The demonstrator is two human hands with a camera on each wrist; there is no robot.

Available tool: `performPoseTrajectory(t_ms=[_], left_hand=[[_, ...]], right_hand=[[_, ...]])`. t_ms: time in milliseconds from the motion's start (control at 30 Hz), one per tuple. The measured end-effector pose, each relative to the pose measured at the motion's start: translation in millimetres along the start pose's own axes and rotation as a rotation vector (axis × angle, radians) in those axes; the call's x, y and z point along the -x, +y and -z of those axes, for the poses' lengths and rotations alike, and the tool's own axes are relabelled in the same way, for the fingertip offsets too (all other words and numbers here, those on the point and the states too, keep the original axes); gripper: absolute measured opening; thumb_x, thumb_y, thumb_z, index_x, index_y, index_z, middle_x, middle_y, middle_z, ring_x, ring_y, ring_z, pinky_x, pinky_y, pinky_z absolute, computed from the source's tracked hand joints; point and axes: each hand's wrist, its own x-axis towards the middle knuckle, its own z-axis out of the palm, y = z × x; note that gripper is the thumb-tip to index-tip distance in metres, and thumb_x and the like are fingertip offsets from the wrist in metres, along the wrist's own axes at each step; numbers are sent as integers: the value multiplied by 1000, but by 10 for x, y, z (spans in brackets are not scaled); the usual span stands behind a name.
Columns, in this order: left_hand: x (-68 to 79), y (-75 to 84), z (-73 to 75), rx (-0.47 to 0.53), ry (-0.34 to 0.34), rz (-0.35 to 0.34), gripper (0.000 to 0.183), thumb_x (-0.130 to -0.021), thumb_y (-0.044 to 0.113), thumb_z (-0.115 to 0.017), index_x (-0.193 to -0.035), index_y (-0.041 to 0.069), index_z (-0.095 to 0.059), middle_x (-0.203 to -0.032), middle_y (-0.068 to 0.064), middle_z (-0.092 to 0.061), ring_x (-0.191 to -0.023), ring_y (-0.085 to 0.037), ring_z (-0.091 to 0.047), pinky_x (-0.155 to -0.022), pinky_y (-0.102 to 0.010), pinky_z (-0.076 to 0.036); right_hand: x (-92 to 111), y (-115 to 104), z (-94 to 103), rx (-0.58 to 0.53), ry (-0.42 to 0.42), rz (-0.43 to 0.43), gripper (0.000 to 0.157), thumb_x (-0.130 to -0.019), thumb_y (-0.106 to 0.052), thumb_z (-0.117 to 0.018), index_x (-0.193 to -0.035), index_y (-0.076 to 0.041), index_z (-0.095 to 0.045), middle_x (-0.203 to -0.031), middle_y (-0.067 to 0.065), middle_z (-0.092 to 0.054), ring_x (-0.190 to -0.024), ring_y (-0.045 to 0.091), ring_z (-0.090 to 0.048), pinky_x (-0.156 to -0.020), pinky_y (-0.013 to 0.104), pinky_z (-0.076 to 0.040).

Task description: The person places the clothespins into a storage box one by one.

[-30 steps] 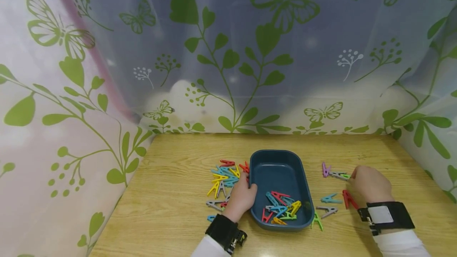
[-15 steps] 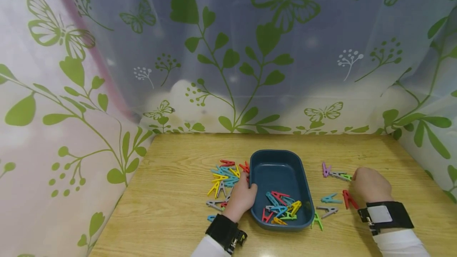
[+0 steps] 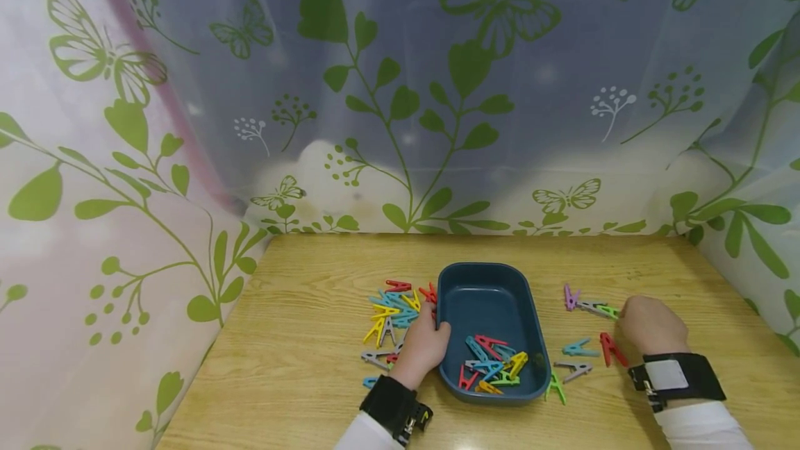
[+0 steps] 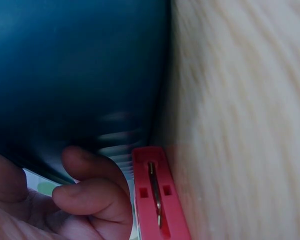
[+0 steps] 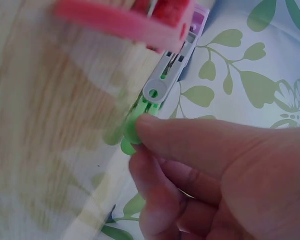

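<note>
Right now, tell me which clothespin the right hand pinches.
The green clothespin lined up with the purple clothespin and gray clothespin; only its end is pinched by the right hand.

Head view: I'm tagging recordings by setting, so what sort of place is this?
Probably a curtained-off indoor workspace: a wood-grain table, butterfly-printed curtains around it, and a blue tray holding colorful clothespins.

green clip point(image 5: 131, 131) between fingers point(image 5: 157, 192)
</note>
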Motion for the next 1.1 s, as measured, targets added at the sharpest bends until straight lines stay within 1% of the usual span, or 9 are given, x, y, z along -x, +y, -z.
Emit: performPoseTrajectory(t_ms=[133, 233, 333, 433, 533, 767, 933, 1100], left_hand=[[1, 4, 2, -2, -1, 4, 39, -104, 18, -52, -139, 1, -47, -93, -10, -59, -83, -20, -59, -68, -34, -46], [4, 8, 5, 1, 0, 5, 39, -104, 18, -52, -139, 1, -47, -91, -10, -59, -83, -20, -59, -68, -34, -46], [3, 5, 4, 3, 0, 4, 39, -104, 18, -52, -139, 1, -47, -92, -11, -59, -84, -21, -59, -68, -34, -46], [5, 6, 5, 1, 0, 1, 39, -104, 17, -52, -139, 1, -47, -93, -11, -60, -84, -21, -59, -69, -35, -46], [3, 4, 3, -1, -2, 1, 39, -104, 18, -52, -139, 1, -47, -95, -11, -60, -85, -21, -60, -69, -35, -47], [-2, 4, 7, 1, -5, -2, 39, -104, 18, -52, -138, 1, -47, -99, -12, -62, -89, -22, -61, -73, -37, -49], [5, 17, 9, 13, -10, 9, 38, -104, 18, -52, -139, 2, -47, -99, -12, -61, -87, -21, -60, -70, -36, -48], [11, 22, 5, 7, -4, 19, 39, -104, 19, -52, -139, 3, -47, -103, -14, -62, -90, -22, -61, -73, -38, -50]], right_hand=[[11, -1, 30, -16, 13, -14, 22, -93, -4, -52, -84, 4, -71, -79, 17, -61, -69, 28, -53, -54, 41, -47], [27, -16, 75, -11, 36, -21, 21, -94, -4, -54, -88, 6, -72, -81, 19, -64, -70, 29, -57, -55, 44, -49], [53, -45, 116, -1, 92, -3, 19, -95, -6, -60, -95, 9, -72, -86, 25, -69, -72, 32, -64, -56, 47, -51], [93, -102, 155, 10, 153, 33, 19, -96, -6, -62, -97, 10, -71, -85, 25, -69, -68, 30, -64, -55, 44, -51], [152, -206, 204, 13, 210, 88, 18, -96, -6, -64, -95, 10, -70, -80, 22, -69, -63, 26, -60, -52, 41, -49], [332, -554, 238, 0, 334, 213, 14, -92, -6, -70, -90, 8, -71, -80, 20, -70, -62, 23, -62, -54, 44, -52], [453, -787, 263, -5, 379, 283, 14, -91, -7, -73, -91, 7, -72, -81, 19, -71, -61, 20, -62, -54, 41, -52], [576, -964, 270, 0, 436, 338, 14, -89, -10, -77, -91, 3, -73, -83, 17, -68, -62, 19, -61, -52, 36, -48]])
